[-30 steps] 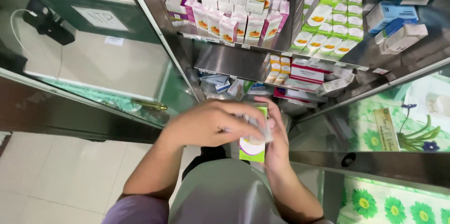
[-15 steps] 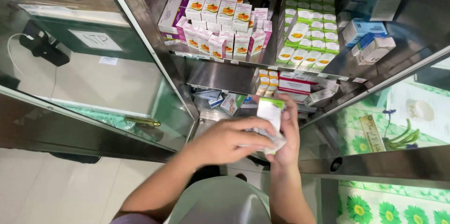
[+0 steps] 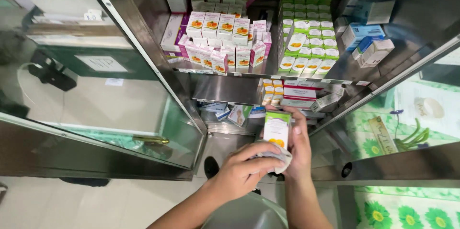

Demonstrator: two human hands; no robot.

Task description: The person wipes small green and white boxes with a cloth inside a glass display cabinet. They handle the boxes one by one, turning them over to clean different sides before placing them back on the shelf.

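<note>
My right hand [image 3: 298, 145] holds a small white and green carton [image 3: 277, 128] upright, fingers wrapped around its back. My left hand [image 3: 247, 169] presses a crumpled white cloth [image 3: 280, 157] against the carton's lower front. Both hands are in front of an open metal cabinet [image 3: 230, 90], below its middle shelf.
The shelves hold rows of white and pink cartons [image 3: 223, 42], green and white cartons [image 3: 309, 42], blue boxes [image 3: 366, 42] and red and white boxes [image 3: 299, 95]. Open glass doors [image 3: 96, 90] stand left and right [image 3: 412, 109]. Green flower-patterned panels [image 3: 397, 210] sit at lower right.
Both hands have lifted the carton closer to the shelves, and the view has tilted up. The left hand has slid the cloth lower on the carton.
</note>
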